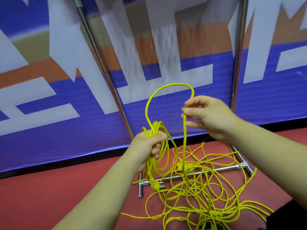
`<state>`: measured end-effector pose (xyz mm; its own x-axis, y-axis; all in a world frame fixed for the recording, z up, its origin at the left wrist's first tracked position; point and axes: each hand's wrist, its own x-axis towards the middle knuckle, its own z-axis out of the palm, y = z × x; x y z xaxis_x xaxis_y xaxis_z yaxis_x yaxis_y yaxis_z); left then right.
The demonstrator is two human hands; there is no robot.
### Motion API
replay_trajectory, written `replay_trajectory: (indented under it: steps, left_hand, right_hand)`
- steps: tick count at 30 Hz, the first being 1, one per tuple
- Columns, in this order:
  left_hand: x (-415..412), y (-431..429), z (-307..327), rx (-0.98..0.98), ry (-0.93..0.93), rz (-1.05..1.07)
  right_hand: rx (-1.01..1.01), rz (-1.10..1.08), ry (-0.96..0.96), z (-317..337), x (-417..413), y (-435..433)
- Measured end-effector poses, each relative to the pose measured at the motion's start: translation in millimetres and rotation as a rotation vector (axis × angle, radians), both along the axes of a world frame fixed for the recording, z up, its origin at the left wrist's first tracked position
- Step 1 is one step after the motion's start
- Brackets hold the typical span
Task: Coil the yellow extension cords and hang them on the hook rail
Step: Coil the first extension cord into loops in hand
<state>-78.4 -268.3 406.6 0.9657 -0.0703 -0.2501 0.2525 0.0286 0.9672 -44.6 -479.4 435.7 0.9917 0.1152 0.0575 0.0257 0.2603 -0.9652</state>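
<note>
My left hand [147, 143] is shut on a bundle of yellow extension cord coils [156, 156] that hang down from its fist. A single loop of the same cord [159, 92] arches up and over to my right hand [204, 115], which pinches the strand between thumb and fingers. From there the strand drops to a loose tangle of yellow cord [207, 193] spread on the red floor. The hook rail's top is out of view; only its metal uprights [106, 75] and base frame [199, 172] show.
A blue, white and orange banner wall [49, 97] stands close behind the rack. The second upright [237, 72] rises at the right. Cord loops lie over and around the rack's floor bars. A dark object [211, 225] sits at the bottom edge among the cord.
</note>
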Motion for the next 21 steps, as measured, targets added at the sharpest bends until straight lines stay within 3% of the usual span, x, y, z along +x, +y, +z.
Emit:
replay_trajectory:
  steps: [4, 13, 21]
  left_hand:
    - [-5, -22, -2, -0.043, 0.034, -0.08]
    - [-1, -57, -12, 0.094, -0.018, -0.288]
    - [13, -80, -13, 0.184, -0.038, -0.296]
  right_hand:
    - [0.054, -0.017, 0.002, 7, -2, -10]
    - [0.112, -0.065, 0.013, 13, 5, -36]
    - [0.065, -0.09, 0.001, 7, 11, -61]
